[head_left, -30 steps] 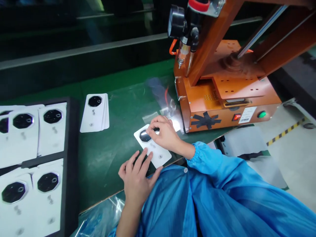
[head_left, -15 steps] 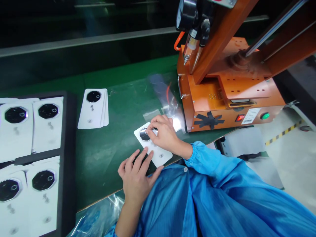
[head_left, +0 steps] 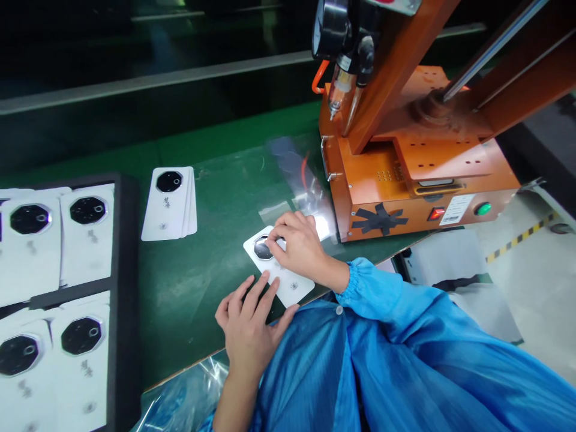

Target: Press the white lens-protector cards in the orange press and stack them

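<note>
A white phone-back panel (head_left: 292,297) lies at a slant on the green table (head_left: 189,288), close to its front edge. At its far end is a shiny black octagonal camera patch (head_left: 263,248), partly hidden by my right hand (head_left: 300,245). The right thumb and forefinger are pinched together over this patch; whether something thin is between them I cannot make out. My left hand (head_left: 248,327) lies open with fingers spread, its fingertips at the panel's left edge. To the far left lies a small stack of similar panels (head_left: 173,210), slightly fanned.
A black tray (head_left: 128,270) with divided compartments holds several more panels at the left. An orange press machine (head_left: 373,198) with a gauge (head_left: 330,27) stands at the right. Clear plastic film (head_left: 288,159) lies beside it. Sheets (head_left: 436,258) are below the table edge at the right.
My view has shifted slightly, so the tray and the stack sit a little lower. Both hands and the panel keep almost the same places.
</note>
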{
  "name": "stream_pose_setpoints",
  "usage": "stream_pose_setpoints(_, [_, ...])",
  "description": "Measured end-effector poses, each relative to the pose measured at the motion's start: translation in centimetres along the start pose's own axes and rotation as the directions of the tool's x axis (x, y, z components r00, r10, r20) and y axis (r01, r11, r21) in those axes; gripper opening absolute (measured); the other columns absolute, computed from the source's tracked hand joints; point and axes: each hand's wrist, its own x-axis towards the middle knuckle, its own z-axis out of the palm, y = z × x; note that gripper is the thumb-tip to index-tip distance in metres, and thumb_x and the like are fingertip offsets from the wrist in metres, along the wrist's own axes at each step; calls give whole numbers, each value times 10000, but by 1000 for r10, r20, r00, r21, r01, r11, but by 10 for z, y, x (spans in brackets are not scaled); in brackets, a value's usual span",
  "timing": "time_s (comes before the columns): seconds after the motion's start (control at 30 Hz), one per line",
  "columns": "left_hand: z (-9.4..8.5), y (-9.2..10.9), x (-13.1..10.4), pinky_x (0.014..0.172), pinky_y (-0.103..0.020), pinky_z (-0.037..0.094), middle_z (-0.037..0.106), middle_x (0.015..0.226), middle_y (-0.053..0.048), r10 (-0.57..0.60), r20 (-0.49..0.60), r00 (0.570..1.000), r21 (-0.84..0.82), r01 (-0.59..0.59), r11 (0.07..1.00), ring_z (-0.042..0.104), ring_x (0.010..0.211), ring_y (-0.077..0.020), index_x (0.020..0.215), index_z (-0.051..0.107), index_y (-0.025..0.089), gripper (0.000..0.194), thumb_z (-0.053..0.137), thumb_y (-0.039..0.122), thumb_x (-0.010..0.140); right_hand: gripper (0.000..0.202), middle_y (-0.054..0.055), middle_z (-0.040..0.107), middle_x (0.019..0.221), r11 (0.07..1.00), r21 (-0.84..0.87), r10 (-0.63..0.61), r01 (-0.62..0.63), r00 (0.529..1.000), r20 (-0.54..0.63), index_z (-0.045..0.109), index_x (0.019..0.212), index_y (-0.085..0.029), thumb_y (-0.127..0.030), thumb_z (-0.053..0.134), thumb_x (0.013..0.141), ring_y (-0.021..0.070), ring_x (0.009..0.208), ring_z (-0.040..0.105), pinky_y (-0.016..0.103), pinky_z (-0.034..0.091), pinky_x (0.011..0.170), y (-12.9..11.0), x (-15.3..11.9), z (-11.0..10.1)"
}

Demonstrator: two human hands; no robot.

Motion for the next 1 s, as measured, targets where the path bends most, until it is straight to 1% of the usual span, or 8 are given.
stream_pose_setpoints(0.17, [-1, 1, 0, 1024, -506, 342, 683, 1363, -94, -5, 21, 1000, -3, 5, 1000, 583, 1261, -346, 1310, 644, 251, 593, 776, 547, 814, 194, 56, 660, 1057, 985, -144, -95, 90, 995, -29, 736, 927, -215, -380, 642, 961, 225, 993, 518, 397, 282, 836, -1, -6, -7])
stream_pose_setpoints(0.3, [0, 3, -1, 1035, -512, 328, 690, 1346, -107, -15, 15, 1000, -5, 15, 1000, 585, 1248, -354, 1291, 653, 241, 624, 768, 605, 797, 233, 81, 662, 1134, 955, -250, -179, 159, 982, -60, 721, 1101, -206, -366, 589, 995, 233, 1000, 525, 401, 296, 826, -6, -13, -24])
stream_pose_setpoints(0.5, [1, 3, 0, 999, -491, 335, 706, 1318, -101, -13, -7, 1000, -6, 13, 1000, 596, 1217, -348, 1304, 647, 246, 589, 760, 569, 825, 228, 72, 668, 1099, 958, -195, -235, 209, 965, -117, 707, 1118, -212, -348, 557, 1012, 221, 971, 555, 390, 339, 815, -11, -31, -64])
stream_pose_setpoints(0.6, [-2, -1, -3, 943, -453, 366, 723, 1271, -95, 15, -12, 1000, -42, -16, 999, 637, 1113, -307, 1313, 644, 251, 558, 760, 528, 843, 242, 71, 670, 1128, 949, -81, -299, 306, 950, 93, 676, 1181, -201, -319, 590, 989, 216, 1009, 577, 373, 392, 826, -12, -48, -82])
stream_pose_setpoints(0.67, [-6, -5, -5, 915, -422, 402, 712, 1274, -110, 46, -15, 999, -112, -47, 993, 654, 1050, -271, 1331, 632, 235, 540, 756, 475, 864, 319, 80, 651, 1263, 916, -53, -370, 397, 889, 270, 622, 1282, -186, -280, 600, 977, 220, 1100, 581, 371, 424, 865, -13, -62, -86])
stream_pose_setpoints(0.73, [-10, -7, -6, 909, -392, 446, 686, 1295, -134, 58, -44, 997, -201, -65, 977, 659, 1051, -251, 1354, 618, 205, 521, 747, 394, 886, 342, 98, 618, 1369, 867, -95, -432, 488, 835, 341, 587, 1329, -161, -242, 564, 998, 227, 1189, 567, 374, 441, 899, -15, -74, -83])
stream_pose_setpoints(0.9, [-20, -5, 1, 962, -381, 492, 703, 1201, -107, 55, -129, 990, -354, -98, 930, 661, 1067, -241, 1312, 652, 228, 438, 735, 245, 882, 243, 84, 726, 1203, 764, -258, -575, 591, 806, 141, 666, 1208, -165, -243, 508, 1041, 191, 1106, 632, 345, 473, 890, -6, -84, -58])
stream_pose_setpoints(1.0, [-18, -8, 9, 973, -439, 484, 664, 1282, -139, 35, -143, 989, -307, -78, 949, 633, 1124, -286, 1384, 614, 237, 443, 604, 355, 957, 212, 37, 760, 1149, 741, -306, -645, 598, 760, -76, 705, 1139, -178, -238, 534, 1028, 156, 1048, 667, 317, 491, 875, 9, -81, -61])
